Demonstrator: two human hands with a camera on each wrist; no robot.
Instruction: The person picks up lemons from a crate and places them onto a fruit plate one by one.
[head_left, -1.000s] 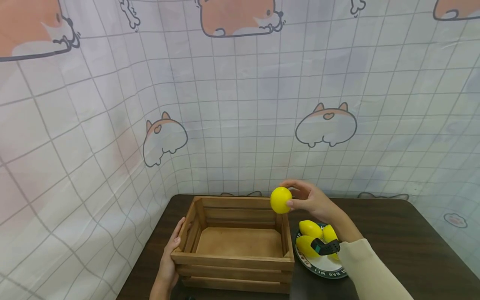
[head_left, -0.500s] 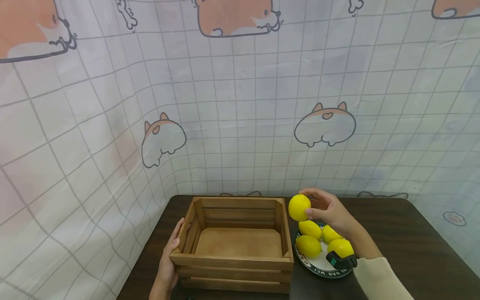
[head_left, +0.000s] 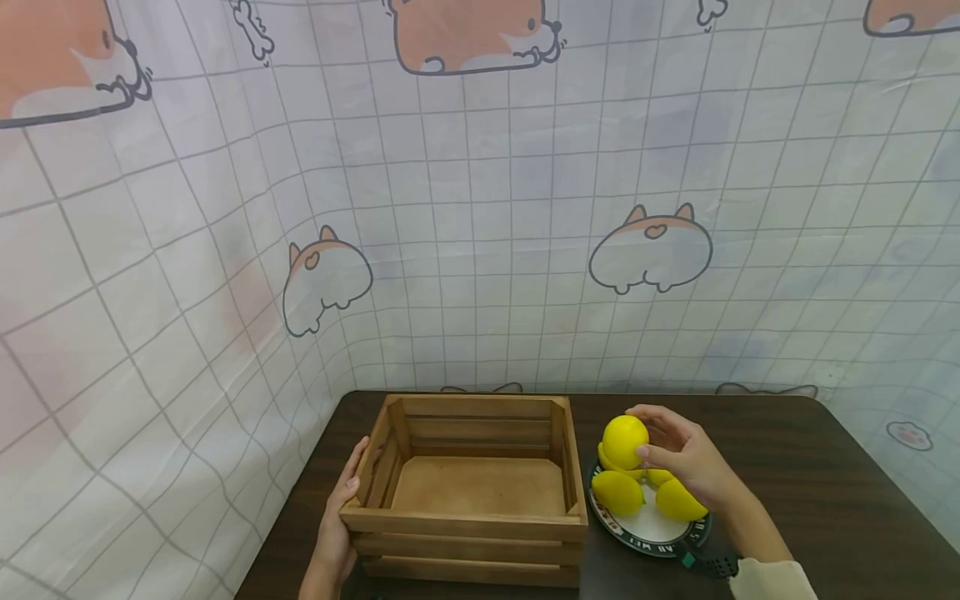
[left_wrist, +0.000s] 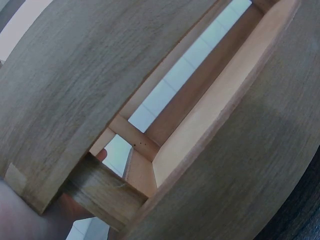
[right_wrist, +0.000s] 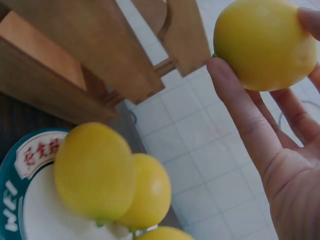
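Observation:
A yellow lemon (head_left: 625, 442) is pinched between the thumb and fingers of my right hand (head_left: 692, 457), over the far side of a plate. More lemons (head_left: 617, 493) lie on that white plate with a dark green, lettered rim (head_left: 648, 546); the held one partly covers one behind it. My left hand (head_left: 337, 521) grips the near left corner of a slatted wooden crate (head_left: 468, 521), and in the left wrist view a fingertip (left_wrist: 101, 154) shows through the gap between its boards. In the right wrist view the held lemon (right_wrist: 262, 47) stands apart from those on the plate.
The crate's bare floor (head_left: 480, 483) shows. Its right wall stands close beside the plate. Everything rests on a dark wooden table (head_left: 810, 483), with a grid-patterned curtain (head_left: 480, 250) behind and to the left.
My right hand has carried the lemon rightward and down, from over the crate's far right corner to above the plate. My left hand has stayed on the crate.

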